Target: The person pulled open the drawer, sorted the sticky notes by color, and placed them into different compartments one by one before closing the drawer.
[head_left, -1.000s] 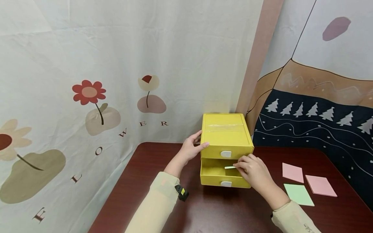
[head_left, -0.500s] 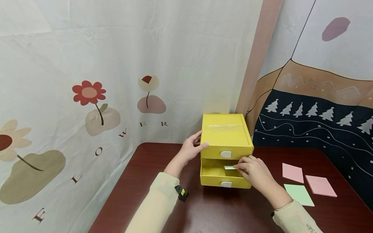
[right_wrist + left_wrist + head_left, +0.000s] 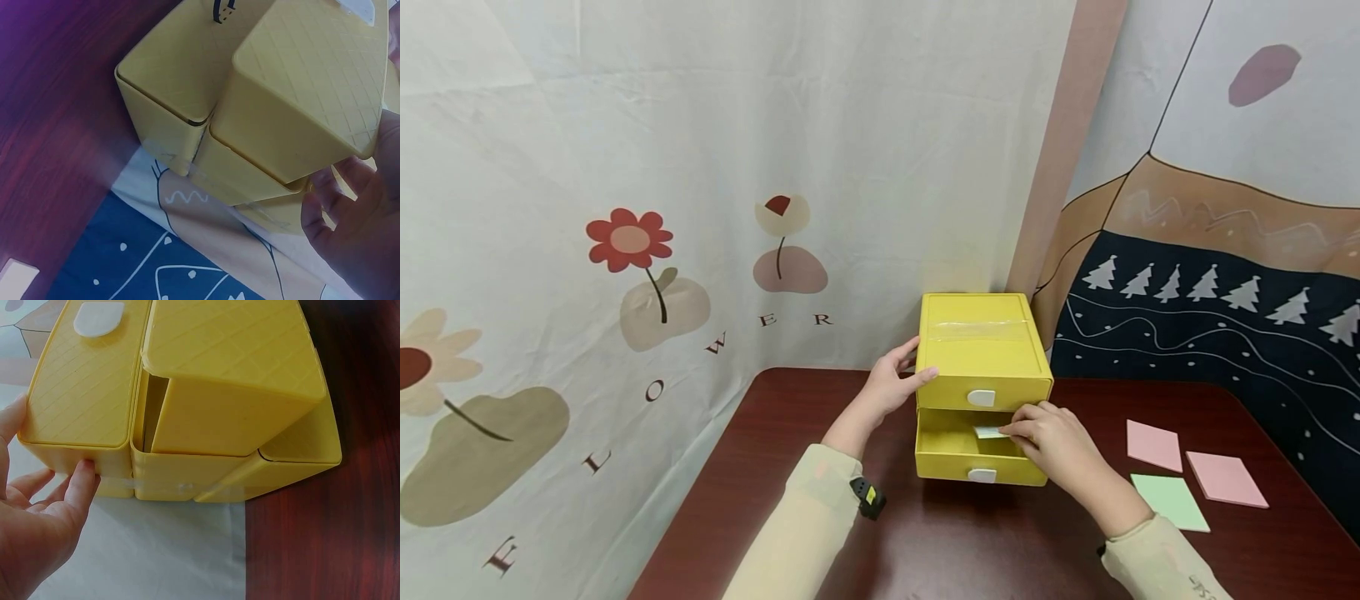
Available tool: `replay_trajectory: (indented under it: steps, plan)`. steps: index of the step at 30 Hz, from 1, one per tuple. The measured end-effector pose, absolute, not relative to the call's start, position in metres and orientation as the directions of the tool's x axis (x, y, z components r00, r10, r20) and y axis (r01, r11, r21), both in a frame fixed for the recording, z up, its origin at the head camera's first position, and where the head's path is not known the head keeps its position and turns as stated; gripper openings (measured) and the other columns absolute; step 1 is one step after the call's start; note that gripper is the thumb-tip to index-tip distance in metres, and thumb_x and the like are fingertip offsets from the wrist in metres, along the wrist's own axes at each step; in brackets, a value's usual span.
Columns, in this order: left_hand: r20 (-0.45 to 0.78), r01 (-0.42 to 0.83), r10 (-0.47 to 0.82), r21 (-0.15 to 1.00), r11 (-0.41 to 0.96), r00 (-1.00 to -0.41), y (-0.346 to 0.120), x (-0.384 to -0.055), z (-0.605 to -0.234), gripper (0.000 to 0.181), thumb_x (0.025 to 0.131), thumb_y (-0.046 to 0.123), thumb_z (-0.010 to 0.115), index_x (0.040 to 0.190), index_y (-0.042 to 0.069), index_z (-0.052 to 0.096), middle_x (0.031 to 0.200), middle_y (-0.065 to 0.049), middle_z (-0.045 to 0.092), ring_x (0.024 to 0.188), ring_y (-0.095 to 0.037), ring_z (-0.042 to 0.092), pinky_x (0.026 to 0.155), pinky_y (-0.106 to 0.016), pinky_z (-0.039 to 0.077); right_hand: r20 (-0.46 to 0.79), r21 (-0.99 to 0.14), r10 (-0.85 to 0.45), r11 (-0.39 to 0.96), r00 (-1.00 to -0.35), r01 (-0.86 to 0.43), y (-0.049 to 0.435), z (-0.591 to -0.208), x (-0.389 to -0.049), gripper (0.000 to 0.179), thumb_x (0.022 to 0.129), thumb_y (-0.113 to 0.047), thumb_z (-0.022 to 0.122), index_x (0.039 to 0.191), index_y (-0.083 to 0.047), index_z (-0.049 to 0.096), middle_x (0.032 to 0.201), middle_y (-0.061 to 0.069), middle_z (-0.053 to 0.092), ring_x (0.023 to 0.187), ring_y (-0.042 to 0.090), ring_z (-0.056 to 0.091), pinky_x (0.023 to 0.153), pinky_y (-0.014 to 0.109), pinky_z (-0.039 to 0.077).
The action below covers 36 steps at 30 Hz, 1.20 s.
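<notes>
A yellow drawer box [image 3: 977, 350] stands at the back of the table with its middle drawer [image 3: 947, 468] pulled out. My left hand [image 3: 891, 385] rests against the box's upper left side, fingers along the wall and thumb at the front edge. Over the right side of the pulled-out drawer, my right hand [image 3: 1054, 440] pinches a thin pale green sticky note pad [image 3: 988, 432], which reaches into the drawer. In the right wrist view, the drawer's front [image 3: 306, 81] and wall hide the pad. The left wrist view shows the top drawer [image 3: 81, 387] pushed in.
Two pink sticky note pads [image 3: 1153, 444] and a green sticky note pad [image 3: 1170, 502] lie on the dark red table [image 3: 940, 542] to the right of my right hand. Behind the box hang printed cloths [image 3: 880, 167].
The pale green pad has shifted slightly left and tipped, so more of its face shows. My left hand stays in place; my right hand has barely moved.
</notes>
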State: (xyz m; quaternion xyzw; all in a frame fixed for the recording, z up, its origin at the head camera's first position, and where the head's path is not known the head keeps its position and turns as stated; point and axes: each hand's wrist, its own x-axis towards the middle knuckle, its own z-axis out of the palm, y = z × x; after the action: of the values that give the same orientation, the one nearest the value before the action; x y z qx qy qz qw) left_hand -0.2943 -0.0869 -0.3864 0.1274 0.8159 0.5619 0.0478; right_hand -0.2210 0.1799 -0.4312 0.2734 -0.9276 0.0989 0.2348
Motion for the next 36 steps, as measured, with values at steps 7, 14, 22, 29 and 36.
replay_trajectory:
  steps: [7, 14, 22, 29, 36]
  plan:
    - [0.067, 0.154, 0.272, 0.938, 0.312, -0.96, -0.087, -0.294, -0.386, 0.072, 0.086, 0.037, 0.069, 0.148, 0.023, 0.034, 0.147, -0.008, 0.041, 0.135, -0.029, 0.039, 0.106, -0.046, 0.038, 0.47, -0.072, -0.449, 0.839, -0.76, -0.54, 0.179, -0.432, -0.221, 0.018, 0.076, -0.011, 0.076, 0.091, -0.022, 0.078, 0.087, -0.007, 0.064, 0.083, 0.015, 0.056, 0.07, 0.034, 0.046]
    - [0.054, 0.141, 0.265, 0.937, 0.32, -0.963, -0.086, -0.294, -0.386, 0.072, 0.086, 0.037, 0.069, 0.148, 0.024, 0.034, 0.148, -0.006, 0.041, 0.135, -0.027, 0.04, 0.105, -0.044, 0.04, 0.493, -0.095, -0.425, 0.841, -0.759, -0.533, 0.18, -0.431, -0.219, 0.021, 0.076, -0.012, 0.078, 0.095, -0.021, 0.077, 0.085, -0.007, 0.064, 0.082, 0.014, 0.057, 0.071, 0.034, 0.047]
    - [0.041, 0.127, 0.249, 0.932, 0.34, -0.968, -0.086, -0.293, -0.387, 0.073, 0.084, 0.039, 0.07, 0.147, 0.026, 0.035, 0.148, -0.003, 0.041, 0.134, -0.025, 0.04, 0.106, -0.043, 0.039, 0.518, -0.164, -0.39, 0.829, -0.761, -0.535, 0.183, -0.43, -0.218, 0.021, 0.076, -0.011, 0.078, 0.095, -0.021, 0.077, 0.085, -0.009, 0.064, 0.08, 0.012, 0.057, 0.072, 0.035, 0.048]
    - [0.048, 0.134, 0.258, 0.936, 0.325, -0.965, -0.086, -0.294, -0.387, 0.073, 0.085, 0.04, 0.07, 0.147, 0.026, 0.035, 0.148, -0.005, 0.04, 0.134, -0.026, 0.041, 0.105, -0.044, 0.039, 0.512, -0.278, -0.325, 0.813, -0.795, -0.512, 0.19, -0.428, -0.215, 0.019, 0.077, -0.014, 0.078, 0.094, -0.021, 0.077, 0.086, -0.011, 0.065, 0.079, 0.008, 0.056, 0.067, 0.029, 0.05]
    - [0.041, 0.128, 0.263, 0.937, 0.326, -0.964, -0.087, -0.294, -0.386, 0.074, 0.085, 0.039, 0.07, 0.148, 0.027, 0.034, 0.148, -0.004, 0.04, 0.134, -0.025, 0.04, 0.106, -0.044, 0.039, 0.523, -0.322, -0.281, 0.809, -0.805, -0.492, 0.198, -0.424, -0.209, 0.019, 0.077, -0.016, 0.078, 0.095, -0.02, 0.076, 0.093, -0.006, 0.068, 0.087, 0.012, 0.057, 0.072, 0.034, 0.053]
